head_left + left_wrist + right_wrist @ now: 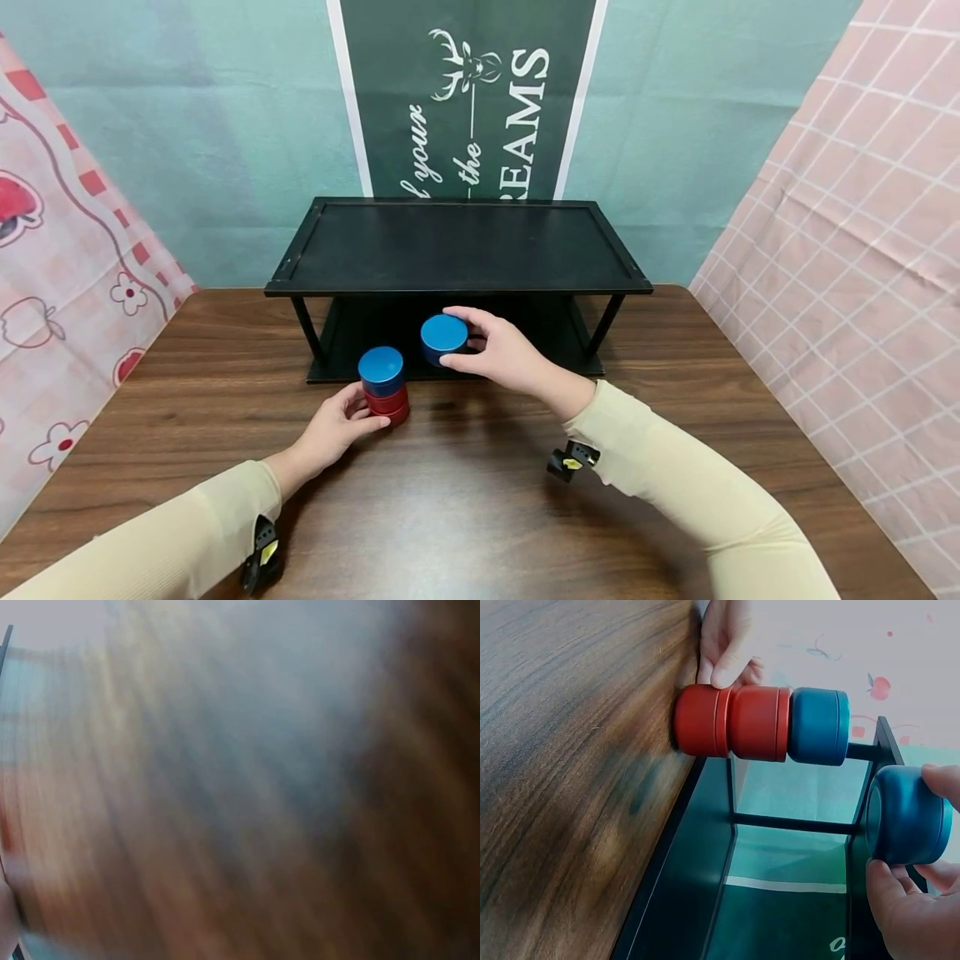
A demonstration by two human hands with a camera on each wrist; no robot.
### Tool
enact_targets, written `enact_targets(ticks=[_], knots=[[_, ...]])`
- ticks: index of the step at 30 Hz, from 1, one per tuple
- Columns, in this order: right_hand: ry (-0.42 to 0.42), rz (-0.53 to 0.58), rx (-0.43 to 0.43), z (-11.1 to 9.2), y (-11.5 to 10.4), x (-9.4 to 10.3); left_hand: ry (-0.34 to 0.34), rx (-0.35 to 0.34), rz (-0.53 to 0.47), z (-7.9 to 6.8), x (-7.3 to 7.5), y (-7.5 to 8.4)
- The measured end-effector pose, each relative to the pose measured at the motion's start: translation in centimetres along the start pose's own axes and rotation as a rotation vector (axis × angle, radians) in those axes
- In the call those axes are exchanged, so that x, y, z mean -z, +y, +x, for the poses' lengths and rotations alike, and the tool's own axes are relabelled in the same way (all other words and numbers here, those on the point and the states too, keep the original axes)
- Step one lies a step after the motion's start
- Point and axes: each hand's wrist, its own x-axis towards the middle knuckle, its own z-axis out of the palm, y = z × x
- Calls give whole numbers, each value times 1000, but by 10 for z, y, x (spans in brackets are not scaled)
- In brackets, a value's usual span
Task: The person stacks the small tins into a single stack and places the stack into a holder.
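My right hand [504,350] holds a round blue tin [444,335] up off the table, thumb on one side and fingers on the other. To the left of it stands a stack of three tins. A blue tin [819,726] tops the stack, over an upper red tin [757,724] and a lower red tin [697,720] that rests on the table. Low on that stack, my left hand [337,425] grips the lower red tin between thumb and fingers. The left wrist view is too blurred to show its work.
A black two-tier shelf [457,250] stands at the back of the brown wooden table [435,517], just behind both hands. Its lower board [382,321] lies close to the stack. Patterned cloths hang behind and on both sides.
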Motion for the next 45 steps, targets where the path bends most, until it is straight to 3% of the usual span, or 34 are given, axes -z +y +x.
enact_targets(ticks=[45], knots=[[-54,-31,32,21,-12,-36,-10,2,-14,1,-1,-2]])
